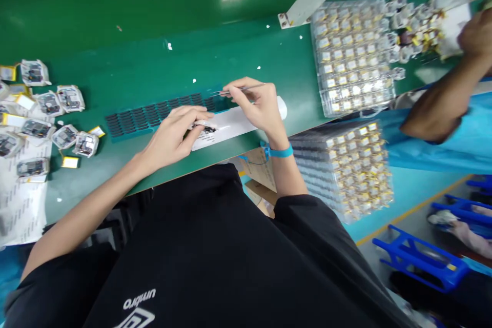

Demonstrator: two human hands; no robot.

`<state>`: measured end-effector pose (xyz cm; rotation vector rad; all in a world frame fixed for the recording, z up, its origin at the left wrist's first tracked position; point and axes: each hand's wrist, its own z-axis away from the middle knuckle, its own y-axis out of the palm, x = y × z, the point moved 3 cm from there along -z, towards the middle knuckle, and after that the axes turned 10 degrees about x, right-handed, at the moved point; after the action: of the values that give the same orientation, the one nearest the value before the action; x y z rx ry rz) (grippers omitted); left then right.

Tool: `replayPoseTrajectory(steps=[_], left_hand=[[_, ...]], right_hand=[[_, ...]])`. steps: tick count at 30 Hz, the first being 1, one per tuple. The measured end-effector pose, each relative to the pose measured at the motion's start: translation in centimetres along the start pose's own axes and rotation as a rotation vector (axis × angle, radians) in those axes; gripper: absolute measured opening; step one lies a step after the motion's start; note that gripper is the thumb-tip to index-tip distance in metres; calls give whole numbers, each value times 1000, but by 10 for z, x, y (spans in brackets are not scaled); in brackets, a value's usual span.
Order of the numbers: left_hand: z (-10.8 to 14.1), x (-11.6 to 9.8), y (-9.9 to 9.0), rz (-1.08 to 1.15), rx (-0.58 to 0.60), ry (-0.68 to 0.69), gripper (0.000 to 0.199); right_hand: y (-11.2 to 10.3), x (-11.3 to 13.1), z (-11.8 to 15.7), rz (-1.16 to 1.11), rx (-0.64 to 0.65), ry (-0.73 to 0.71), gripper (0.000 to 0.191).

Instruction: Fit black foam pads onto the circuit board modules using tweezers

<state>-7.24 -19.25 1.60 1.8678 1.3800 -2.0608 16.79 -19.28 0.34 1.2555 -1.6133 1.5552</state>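
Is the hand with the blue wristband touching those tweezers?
Touching: the head view shows the right hand pinching the tweezers between its fingers, with the tips sticking out past them.

The green counter (pixel 215 56) runs across the view, its shiny surface dotted with a few white specks (pixel 194 80). At the left end, white-wrapped packets (pixel 49 102) lie in a loose scatter with small yellow batteries (pixel 70 162) among them, some on a printed paper sheet (pixel 23 205) at the counter's edge. Toward the middle lies a dark slotted strip (pixel 149 115), end to end with a white paper strip (pixel 230 130). At the right end stands a stack of clear trays (pixel 351 56) filled with small batteries, just beside a heap of loose packets (pixel 418 31).
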Motion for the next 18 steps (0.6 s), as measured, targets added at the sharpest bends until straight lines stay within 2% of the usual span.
replayPoseTrajectory(steps=[4, 8, 11, 15, 18], left_hand=[[-15, 11, 9, -139, 78, -41, 24], [-18, 19, 16, -206, 80, -67, 23], [-16, 21, 16, -184, 60, -47, 23], [-14, 20, 14, -153, 47, -38, 22], [-14, 20, 13, -160, 59, -41, 22]], right_hand=[[-1, -18, -12, -59, 123, 1, 38], [-2, -26, -11, -129, 141, 21, 40], [-4, -28, -10, -159, 117, 32, 40], [-3, -25, -9, -184, 158, 66, 35], [-2, -19, -10, -80, 180, 2, 33]])
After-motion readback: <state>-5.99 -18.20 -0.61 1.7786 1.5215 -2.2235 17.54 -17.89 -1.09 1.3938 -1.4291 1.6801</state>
